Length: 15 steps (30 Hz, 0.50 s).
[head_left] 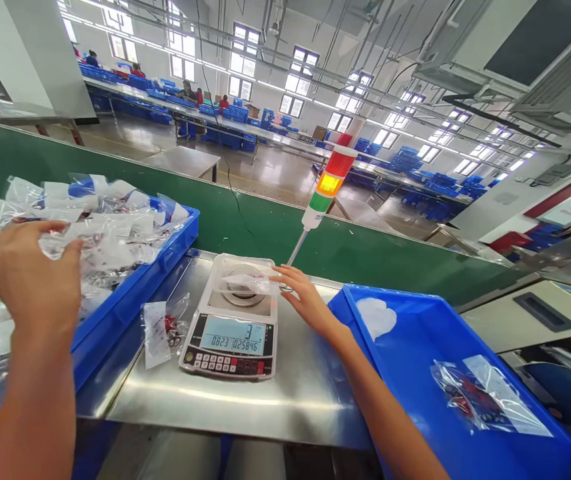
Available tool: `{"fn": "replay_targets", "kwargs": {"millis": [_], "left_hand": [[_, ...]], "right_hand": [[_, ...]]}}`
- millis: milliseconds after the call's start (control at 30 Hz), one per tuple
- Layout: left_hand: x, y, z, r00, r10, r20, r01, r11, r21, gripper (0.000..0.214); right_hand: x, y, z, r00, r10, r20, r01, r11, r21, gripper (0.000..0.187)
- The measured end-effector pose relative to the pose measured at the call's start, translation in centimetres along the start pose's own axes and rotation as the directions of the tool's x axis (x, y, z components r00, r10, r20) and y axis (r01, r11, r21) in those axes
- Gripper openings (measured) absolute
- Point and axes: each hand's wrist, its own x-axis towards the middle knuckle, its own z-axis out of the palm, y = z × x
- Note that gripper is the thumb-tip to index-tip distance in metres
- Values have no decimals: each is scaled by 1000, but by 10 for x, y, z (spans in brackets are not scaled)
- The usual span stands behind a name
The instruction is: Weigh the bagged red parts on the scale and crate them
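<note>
My left hand (35, 273) is over the blue bin on the left, its thumb and fingers apart above several clear plastic bags (110, 233) with white labels and small red and dark items. At the scale (230, 320), my right hand (308, 300) has its fingers and thumb around the right end of a small clear plastic bag (248, 283) over the round pan. The bag's contents are mostly hidden. The scale's display reads 3, 0.823 and 0.25846. Left of the scale lies another labelled bag (165, 330) with red and dark pieces.
The left blue bin (135, 287) is heaped with bags. A second blue bin (390, 373) on the right holds a labelled bag (488, 393). Behind the steel table (205, 403) runs a green partition (245, 230); a lit signal tower (330, 187) rises beside the scale.
</note>
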Motion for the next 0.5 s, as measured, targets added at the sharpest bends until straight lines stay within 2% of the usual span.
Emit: {"fn": "replay_targets", "kwargs": {"millis": [67,100,167,233,267,300,333,367,400,433,467,500], "left_hand": [[-9,-5,-3,999,-31,-31,32,999,13,59],[-17,-3,-4,999,-28,-16,28,1000,1,57],[-39,4,-6,995,25,98,-19,998,-62,47],[-65,13,-4,975,101,199,-71,986,-153,37],[-79,16,-1,959,136,249,-86,976,-202,33],[-92,18,3,940,169,297,-94,964,-250,30],[-104,19,7,917,200,346,-96,951,-295,28],[-115,18,12,895,225,386,-93,938,-333,27],[-126,17,16,875,245,417,-86,928,-363,27],[-134,15,21,859,261,440,-83,919,-384,28],[-142,13,24,848,275,454,-83,914,-398,29],[-147,11,26,839,283,465,-84,911,-404,29]], "right_hand": [[-36,25,-24,989,72,-128,-78,996,-41,41],[-60,43,-39,967,136,-216,-156,985,-79,40],[-117,85,-70,872,289,-395,-377,912,-163,45],[-184,128,-95,730,437,-525,-616,753,-230,56],[-218,148,-103,637,521,-568,-731,642,-231,65],[-252,165,-109,516,607,-604,-836,509,-204,75],[-283,178,-111,375,683,-626,-918,368,-148,84],[-312,189,-112,241,738,-631,-966,243,-84,93],[-337,197,-110,128,774,-620,-989,145,-23,101],[-357,204,-108,50,797,-602,-996,80,23,107],[-372,210,-105,10,809,-588,-998,47,48,112],[-382,216,-102,1,811,-585,-998,35,47,114]]}}
